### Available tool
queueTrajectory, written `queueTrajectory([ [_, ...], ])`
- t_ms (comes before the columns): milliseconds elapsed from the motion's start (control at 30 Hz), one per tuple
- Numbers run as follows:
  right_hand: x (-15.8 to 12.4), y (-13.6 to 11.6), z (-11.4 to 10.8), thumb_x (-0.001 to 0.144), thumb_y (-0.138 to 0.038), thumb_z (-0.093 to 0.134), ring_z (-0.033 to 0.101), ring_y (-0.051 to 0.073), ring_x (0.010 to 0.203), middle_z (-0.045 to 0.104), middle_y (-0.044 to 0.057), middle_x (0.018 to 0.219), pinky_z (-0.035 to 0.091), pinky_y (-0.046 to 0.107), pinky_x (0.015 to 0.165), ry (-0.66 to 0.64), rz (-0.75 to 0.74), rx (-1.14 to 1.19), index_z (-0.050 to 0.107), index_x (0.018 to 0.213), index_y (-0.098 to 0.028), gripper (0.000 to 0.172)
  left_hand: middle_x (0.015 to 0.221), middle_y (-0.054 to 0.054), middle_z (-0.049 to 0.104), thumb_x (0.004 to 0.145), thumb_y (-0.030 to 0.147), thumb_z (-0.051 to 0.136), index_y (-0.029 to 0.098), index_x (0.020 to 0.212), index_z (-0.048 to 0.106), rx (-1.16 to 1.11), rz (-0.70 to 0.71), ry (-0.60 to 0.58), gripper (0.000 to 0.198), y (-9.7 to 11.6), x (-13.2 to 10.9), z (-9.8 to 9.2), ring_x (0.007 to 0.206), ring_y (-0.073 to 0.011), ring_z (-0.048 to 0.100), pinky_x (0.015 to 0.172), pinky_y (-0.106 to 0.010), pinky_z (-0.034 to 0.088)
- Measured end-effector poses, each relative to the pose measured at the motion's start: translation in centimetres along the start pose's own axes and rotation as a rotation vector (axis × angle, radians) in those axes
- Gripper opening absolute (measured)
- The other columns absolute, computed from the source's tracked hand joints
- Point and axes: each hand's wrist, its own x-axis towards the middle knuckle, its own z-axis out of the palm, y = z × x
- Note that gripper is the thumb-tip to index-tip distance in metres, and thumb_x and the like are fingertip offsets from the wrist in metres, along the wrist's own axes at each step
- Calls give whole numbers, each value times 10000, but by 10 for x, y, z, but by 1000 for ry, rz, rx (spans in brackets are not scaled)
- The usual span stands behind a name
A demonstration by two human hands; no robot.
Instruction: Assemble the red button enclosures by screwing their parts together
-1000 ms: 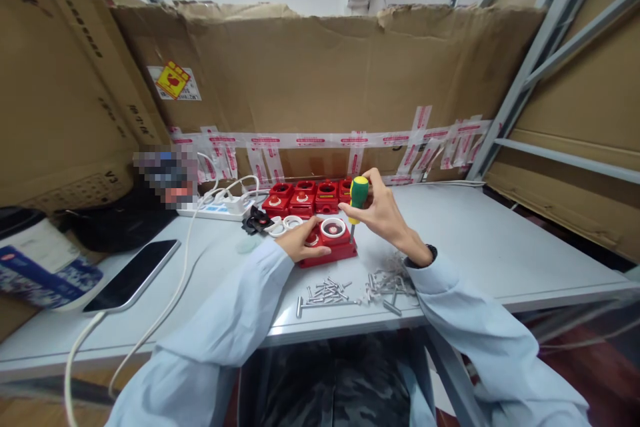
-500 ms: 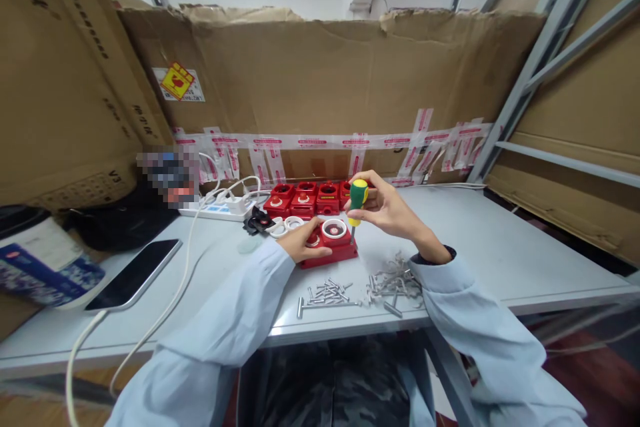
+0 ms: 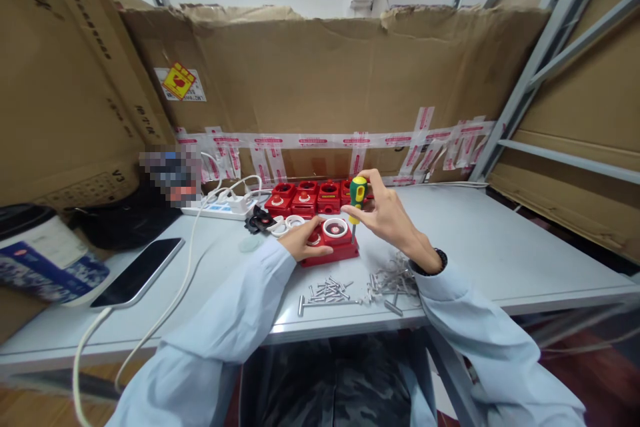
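Note:
My left hand (image 3: 304, 240) is closed over the left part of a red box (image 3: 333, 253) with a white ring (image 3: 335, 227) on its top, pressing it to the table. In my right hand (image 3: 387, 213) is a screwdriver (image 3: 358, 193) with a green and yellow handle, held upright. Its shaft points down at the box's right edge; the tip's exact contact is too small to make out. Loose screws (image 3: 330, 290) lie in front of the box. To their right is a heap of small metal parts (image 3: 395, 280), and a T-shaped metal tool (image 3: 301, 305) lies near the front edge.
Several more red boxes (image 3: 305, 199) stand in a row behind. White rings (image 3: 290, 223) and a black part (image 3: 259, 220) lie left of my hand. A power strip (image 3: 220, 209), phone (image 3: 140, 272), white cable (image 3: 189, 260) and cup (image 3: 50, 257) occupy the left side. Cardboard (image 3: 320, 73) walls the back.
My right hand's fingers have shifted around the screwdriver handle, which has turned, and the wrist has dropped slightly. My left hand and the red box stay in place.

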Motion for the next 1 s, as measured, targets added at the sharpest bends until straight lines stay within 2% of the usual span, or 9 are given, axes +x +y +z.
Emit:
queueTrajectory([
  [100,2,0,-5,697,-323,683,575,148,663,543,-16,787,519,306,614,10,-11,101,391,1019,-238,443,1234,-104,563,724,506,638,181,1227,395,-26,14,-1,646,1,0,0,1115,-267,544,963,-353,402],
  [233,2,1,-8,672,-297,708,589,145,705,517,-25,800,523,290,618,123,14,307,379,975,-246,451,1221,-95,569,723,474,650,188,1228,398,-48,22,-2,632,2,-1,0,1106,-265,547,957,-359,406],
  [367,-5,-2,8,661,-290,714,594,139,689,511,-34,774,517,273,587,-88,76,468,366,952,-243,456,1197,-87,576,728,452,650,191,1221,401,-48,43,4,611,1,-1,0,1083,-262,554,941,-361,415],
  [433,-9,-4,18,664,-291,709,585,133,681,505,-37,772,512,271,584,-156,88,457,367,956,-241,453,1171,-84,582,728,436,651,187,1215,401,-35,43,12,602,-1,0,1,1049,-252,563,920,-356,426],
  [633,-16,-6,34,673,-269,688,557,119,648,508,-41,769,493,270,586,-226,75,398,369,956,-235,428,1087,-50,593,719,349,660,186,1162,435,-53,97,7,523,-4,2,3,986,-220,564,867,-313,446],
  [800,-16,-5,34,676,-264,682,560,121,657,521,-38,777,487,265,593,-244,74,377,370,966,-235,427,1066,-63,597,738,366,627,180,1146,434,-43,110,17,489,-3,2,3,952,-220,584,839,-312,452],
  [1000,-13,-8,24,673,-284,694,574,126,663,494,-48,750,491,249,549,-172,87,405,375,954,-242,427,1218,-101,552,721,458,645,203,1264,344,9,52,24,672,-3,-2,0,1094,-260,543,925,-357,420],
])
